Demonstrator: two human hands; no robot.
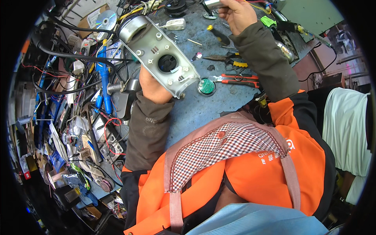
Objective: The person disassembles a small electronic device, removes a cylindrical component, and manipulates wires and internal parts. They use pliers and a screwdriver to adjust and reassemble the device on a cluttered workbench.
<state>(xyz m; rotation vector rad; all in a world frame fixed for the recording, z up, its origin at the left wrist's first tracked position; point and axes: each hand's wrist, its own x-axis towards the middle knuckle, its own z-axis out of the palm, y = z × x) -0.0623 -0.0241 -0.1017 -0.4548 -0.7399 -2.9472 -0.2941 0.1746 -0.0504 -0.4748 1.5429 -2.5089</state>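
My left hand (153, 85) grips a long grey plastic housing (150, 49) from below and behind, tilted with its inner side up, showing screw posts, slots and a round dark opening; most fingers are hidden. My right hand (238, 17), at the top, holds a silver metal piece (212, 4), partly cut off by the view's rim. Just right of the housing's lower end, a small round part with a green disc (206, 85) lies on the blue worktop (188, 121). Red-handled pliers (246, 82), yellow-black pliers (231, 62) and a screwdriver (217, 34) lie between my hands.
Dense clutter of cables, blue tools (103, 74), metal parts and a disc (105, 19) fills the left side. Black cables arch toward the housing. A bright green scrap (268, 21) and more tools lie at the upper right. A pale cloth (344, 129) hangs right of me.
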